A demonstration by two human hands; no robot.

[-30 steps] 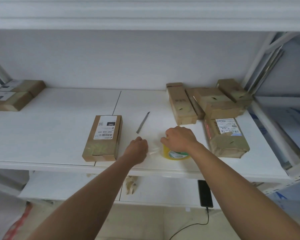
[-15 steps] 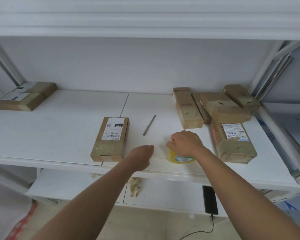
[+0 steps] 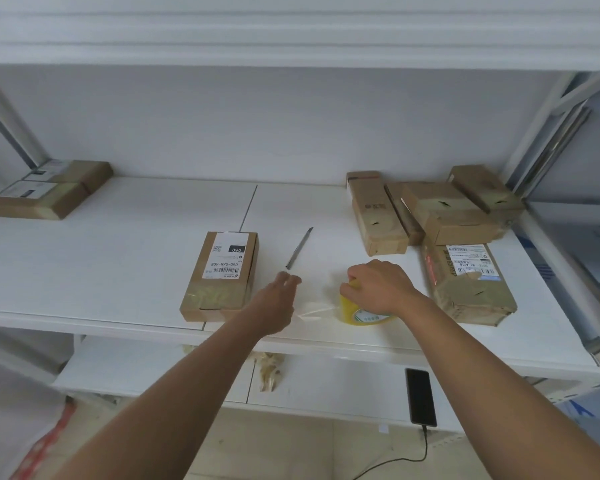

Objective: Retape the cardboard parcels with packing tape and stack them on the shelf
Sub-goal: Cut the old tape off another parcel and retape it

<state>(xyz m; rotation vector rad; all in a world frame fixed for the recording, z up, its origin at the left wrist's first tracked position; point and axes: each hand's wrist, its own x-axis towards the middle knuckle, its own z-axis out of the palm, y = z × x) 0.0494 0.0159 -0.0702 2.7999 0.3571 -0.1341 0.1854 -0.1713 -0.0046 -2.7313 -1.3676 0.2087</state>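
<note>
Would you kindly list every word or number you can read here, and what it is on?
"060": black patch on the label of the middle parcel.
"060-068-A05": same label, seen upside down, above its barcode.
Right parcel: label print too small to read.
Tape roll: label blurred.
Left parcels: labels unreadable.

Single head-worn wide-angle view, looking forward and down from close in front of a white shelf (image 3: pixel 118 271). Both forearms enter from the bottom edge. The upper shelf board spans the top of the frame, a lower shelf (image 3: pixel 326 386) and the floor lie beneath, and straight edges bow toward the margins.
</note>
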